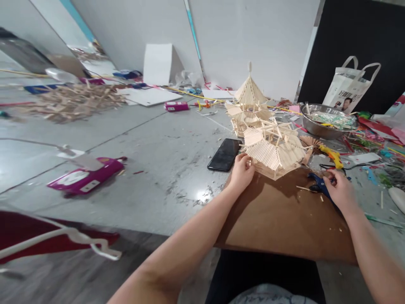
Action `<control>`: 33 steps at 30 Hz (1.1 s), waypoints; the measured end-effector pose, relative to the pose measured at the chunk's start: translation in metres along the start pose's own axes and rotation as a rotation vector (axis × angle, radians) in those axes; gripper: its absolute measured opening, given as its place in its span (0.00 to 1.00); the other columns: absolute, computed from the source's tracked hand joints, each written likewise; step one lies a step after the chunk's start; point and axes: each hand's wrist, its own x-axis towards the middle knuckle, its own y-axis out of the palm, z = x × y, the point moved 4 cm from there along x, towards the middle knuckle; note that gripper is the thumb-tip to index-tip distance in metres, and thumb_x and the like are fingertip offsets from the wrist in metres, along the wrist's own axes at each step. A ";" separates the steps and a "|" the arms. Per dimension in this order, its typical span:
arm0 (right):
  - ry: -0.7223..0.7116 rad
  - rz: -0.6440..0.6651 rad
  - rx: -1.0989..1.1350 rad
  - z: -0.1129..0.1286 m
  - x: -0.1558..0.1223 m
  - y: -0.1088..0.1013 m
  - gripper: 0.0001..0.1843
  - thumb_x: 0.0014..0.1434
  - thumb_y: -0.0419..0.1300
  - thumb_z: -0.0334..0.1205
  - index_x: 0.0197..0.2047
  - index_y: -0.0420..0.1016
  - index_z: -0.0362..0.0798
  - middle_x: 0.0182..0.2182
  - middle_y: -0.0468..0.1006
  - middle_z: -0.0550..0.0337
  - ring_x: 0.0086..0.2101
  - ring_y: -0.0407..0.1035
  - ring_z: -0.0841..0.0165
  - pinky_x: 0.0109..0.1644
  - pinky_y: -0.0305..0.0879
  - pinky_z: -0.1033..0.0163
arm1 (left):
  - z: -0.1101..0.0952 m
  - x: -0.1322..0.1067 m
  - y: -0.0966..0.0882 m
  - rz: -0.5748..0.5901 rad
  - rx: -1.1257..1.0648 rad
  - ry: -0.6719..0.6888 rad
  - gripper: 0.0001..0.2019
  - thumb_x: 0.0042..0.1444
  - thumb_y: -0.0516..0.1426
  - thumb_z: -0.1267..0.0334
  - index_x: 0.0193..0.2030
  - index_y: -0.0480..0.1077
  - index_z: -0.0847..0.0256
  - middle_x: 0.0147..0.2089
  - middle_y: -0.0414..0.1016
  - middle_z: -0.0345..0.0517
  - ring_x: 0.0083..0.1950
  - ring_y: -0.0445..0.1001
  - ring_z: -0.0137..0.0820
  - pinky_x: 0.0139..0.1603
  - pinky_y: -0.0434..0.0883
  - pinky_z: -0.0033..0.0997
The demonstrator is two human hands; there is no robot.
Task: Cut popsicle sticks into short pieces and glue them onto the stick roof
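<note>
A many-sided model made of thin wooden sticks (274,147) sits at the far edge of a brown board (278,219). My left hand (243,171) pinches its near left corner, the fingertips partly hidden against the sticks. Over on the right side of the board, my right hand (341,190) is closed over blue-handled pliers (318,182), with thumb and forefinger at the handle. A short loose stick (303,188) lies by the jaws. Directly behind the model stands a second stick structure (249,95) with a pointed roof and a loop on top.
A black phone (224,154) lies left of the model. To the right are a yellow glue gun (332,156), a metal bowl (329,126) of sticks and assorted scraps. Purple packages (88,175) and a heap of wood pieces (76,101) are on the left. A tote bag (349,86) stands behind.
</note>
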 end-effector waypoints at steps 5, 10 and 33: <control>-0.023 0.076 0.027 0.003 -0.003 0.007 0.21 0.55 0.52 0.50 0.45 0.72 0.45 0.30 0.76 0.55 0.28 0.68 0.64 0.34 0.63 0.60 | -0.007 -0.002 -0.003 0.009 0.043 0.049 0.01 0.46 0.51 0.68 0.25 0.63 0.62 0.43 0.66 0.49 0.33 0.66 0.28 0.38 0.67 0.31; 0.023 0.111 0.089 -0.002 -0.001 0.010 0.20 0.53 0.52 0.52 0.40 0.73 0.47 0.29 0.76 0.55 0.27 0.69 0.65 0.33 0.64 0.60 | -0.013 -0.005 -0.007 0.036 0.088 0.062 0.08 0.50 0.49 0.62 0.23 0.62 0.60 0.33 0.66 0.45 0.32 0.66 0.30 0.35 0.64 0.31; 0.059 0.132 0.177 -0.008 0.001 0.011 0.20 0.51 0.52 0.55 0.33 0.76 0.49 0.30 0.79 0.55 0.27 0.69 0.64 0.33 0.64 0.59 | -0.015 0.025 -0.059 -0.313 -0.733 -0.350 0.11 0.42 0.52 0.59 0.31 0.66 0.62 0.29 0.69 0.42 0.26 0.66 0.24 0.27 0.66 0.25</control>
